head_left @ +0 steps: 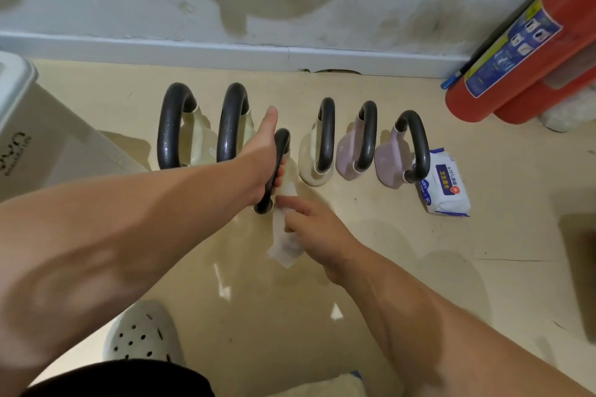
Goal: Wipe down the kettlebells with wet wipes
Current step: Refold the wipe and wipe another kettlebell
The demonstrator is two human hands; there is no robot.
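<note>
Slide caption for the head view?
Left hand grips a kettlebell handle; right hand holds a wet wipe beside it.

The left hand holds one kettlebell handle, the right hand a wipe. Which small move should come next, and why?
Probably slide the wet wipe up along the dark handle. The left hand grips that handle and steadies it; the right hand pinches the wipe at the handle's near end, so a stroke can start from there.

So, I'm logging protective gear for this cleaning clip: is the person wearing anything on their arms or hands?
No. Both forearms are bare, no sleeves in view. The left hand and right hand show no gloves, watch, bracelet or rings.
</note>
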